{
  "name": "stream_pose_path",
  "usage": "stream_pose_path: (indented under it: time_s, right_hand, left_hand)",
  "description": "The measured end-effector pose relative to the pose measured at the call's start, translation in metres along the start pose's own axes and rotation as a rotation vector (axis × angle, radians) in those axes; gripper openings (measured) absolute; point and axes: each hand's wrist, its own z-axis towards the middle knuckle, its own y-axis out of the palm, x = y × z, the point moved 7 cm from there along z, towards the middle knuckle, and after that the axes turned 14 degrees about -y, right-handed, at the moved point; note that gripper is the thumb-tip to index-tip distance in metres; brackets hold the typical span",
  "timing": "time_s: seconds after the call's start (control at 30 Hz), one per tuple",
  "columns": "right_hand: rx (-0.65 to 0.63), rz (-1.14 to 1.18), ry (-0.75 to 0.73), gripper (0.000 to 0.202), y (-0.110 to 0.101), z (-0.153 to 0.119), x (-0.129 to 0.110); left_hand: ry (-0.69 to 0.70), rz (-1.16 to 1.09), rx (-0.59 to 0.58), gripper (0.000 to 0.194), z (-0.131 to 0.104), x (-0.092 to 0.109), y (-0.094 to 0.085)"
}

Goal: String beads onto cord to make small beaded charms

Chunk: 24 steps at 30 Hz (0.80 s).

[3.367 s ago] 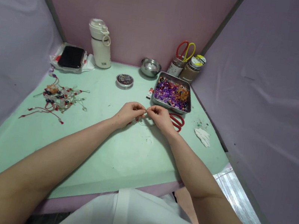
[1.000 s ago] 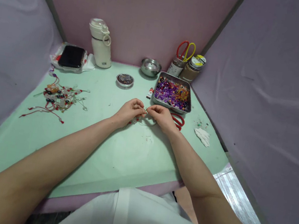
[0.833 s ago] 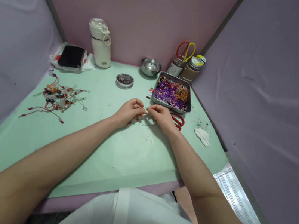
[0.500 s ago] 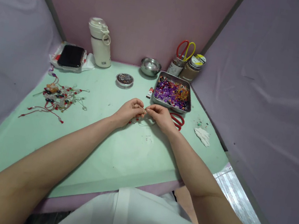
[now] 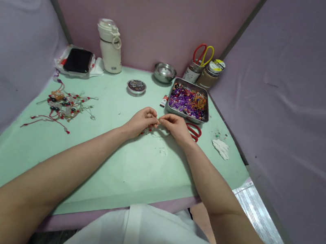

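Note:
Near the middle of the green table, my left hand (image 5: 141, 123) pinches a thin beaded cord (image 5: 147, 131), whose red and clear beads hang below the fingers. My right hand (image 5: 176, 126) meets it fingertip to fingertip, closed on the same cord's end. A loop of the thin cord curves under both hands. Red-handled scissors (image 5: 194, 132) lie partly hidden beside my right hand. Behind that hand is a metal tray (image 5: 169, 109) of purple, red and orange beads. The exact spot between my fingertips is too small to make out.
Beaded strings (image 5: 63, 104) lie in a pile at left, near a phone (image 5: 78, 61) and a bottle (image 5: 110, 54). A round case (image 5: 136, 87), steel bowl (image 5: 165, 73), small red-and-white item (image 5: 164, 100), jars (image 5: 208, 77) and crumpled tissue (image 5: 220, 149) surround the work area.

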Motion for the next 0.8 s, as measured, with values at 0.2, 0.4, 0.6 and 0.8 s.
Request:
stream_pose_path:
  time_s: [0.2, 0.4, 0.6, 0.8]
  right_hand:
    - [-0.024, 0.037, 0.031, 0.016, 0.002, -0.001, 0.001]
    - [-0.028, -0.010, 0.049, 0.017, 0.002, -0.002, -0.002]
    - [-0.020, -0.006, 0.055, 0.019, 0.002, -0.002, -0.001]
    - [-0.009, 0.003, 0.063, 0.022, 0.002, -0.002, 0.000]
  left_hand:
    - [0.024, 0.050, -0.007, 0.020, 0.004, -0.003, -0.002]
    - [0.067, 0.099, 0.009, 0.019, 0.003, -0.002, -0.001]
    - [0.107, 0.124, 0.069, 0.021, -0.005, 0.005, 0.000]
    - [0.147, 0.105, 0.094, 0.023, -0.006, 0.009, -0.001]
